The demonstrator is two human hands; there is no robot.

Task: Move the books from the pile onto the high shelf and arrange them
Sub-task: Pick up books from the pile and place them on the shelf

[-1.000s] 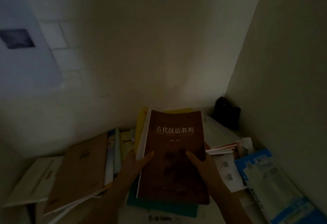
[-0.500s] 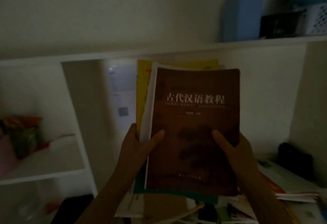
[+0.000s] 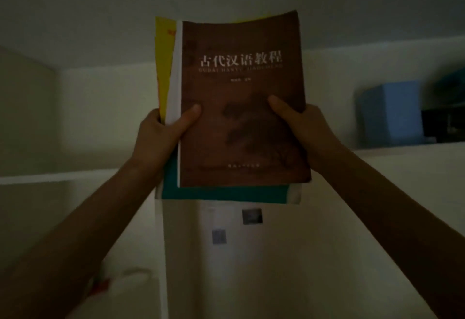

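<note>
I hold a small stack of books up in front of me with both arms stretched out. A brown book with white Chinese title lettering faces me on top. Behind it sit a yellow book sticking out at the left and a teal book showing below. My left hand grips the stack's left edge, thumb on the brown cover. My right hand grips the right edge the same way. The high shelf runs white across the view behind the stack, at about hand height. The pile is out of view.
A blue box and a dark object stand on the high shelf at the right. A white upright divider runs down below the stack, with small stickers on the back panel. The room is dim.
The stack has gone up from the pile on the desk to shelf height, and my view has tilted up with it. Both hands keep the same grip.
</note>
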